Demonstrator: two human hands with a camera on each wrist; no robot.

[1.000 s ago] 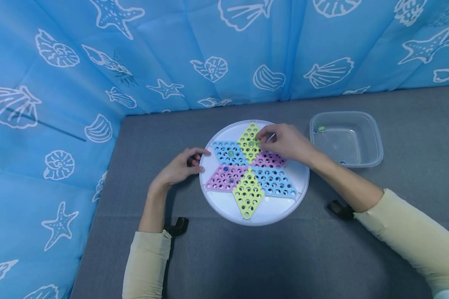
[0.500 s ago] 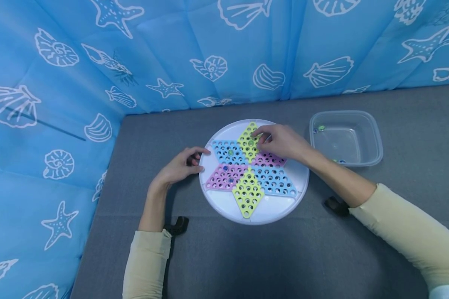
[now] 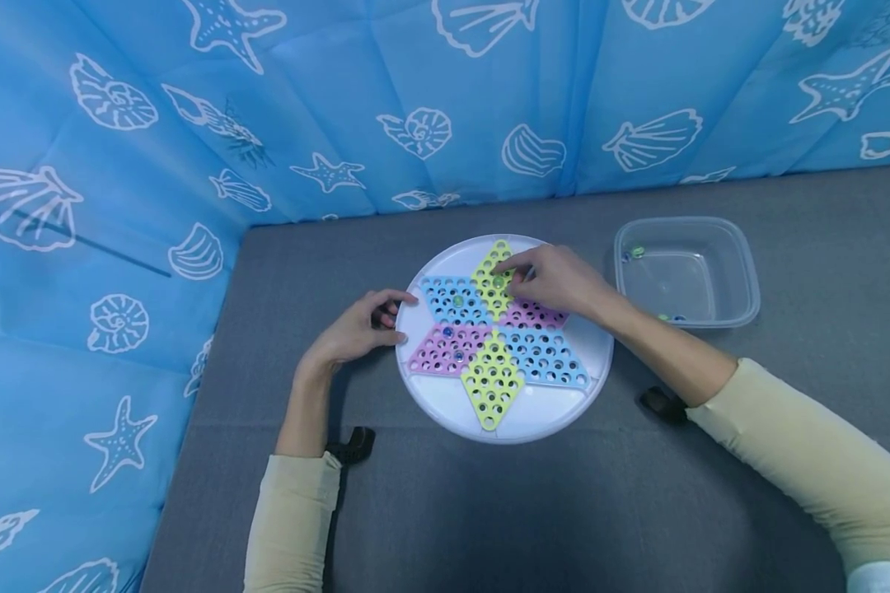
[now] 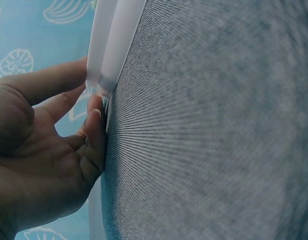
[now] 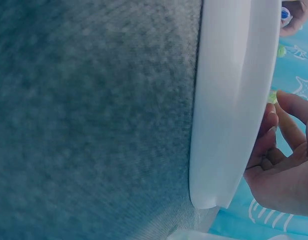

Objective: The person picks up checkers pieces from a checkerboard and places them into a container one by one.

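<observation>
A round white Chinese checkers board [image 3: 430, 412] with a yellow, blue and pink star of holes lies on the grey table. My left hand [image 3: 352, 333] rests spread fingertips on its left rim and curls round nothing. Over the far yellow point, my right hand [image 3: 556, 280] has its index finger stretched out and its thumb lower, beside a green marble [image 3: 498, 282] in a hole. Whether they touch it is unclear. Another green marble [image 3: 457, 301] sits in the left blue section. Two blue marbles, a darker one [image 3: 447, 332] and another [image 3: 458, 356], sit in the left pink section.
Right of the board stands a clear plastic tub [image 3: 749, 288] with several marbles inside, including a green one [image 3: 638, 251]. A blue seashell-print curtain [image 3: 475, 123] hangs behind and left of the table [image 3: 430, 511]. Black wrist mounts [image 3: 358, 445] sit near both cuffs.
My right hand has shifted slightly left, and its index finger has reached out past the green marble from a closer finger-and-thumb pose. The left hand and the marbles on the board stay put.
</observation>
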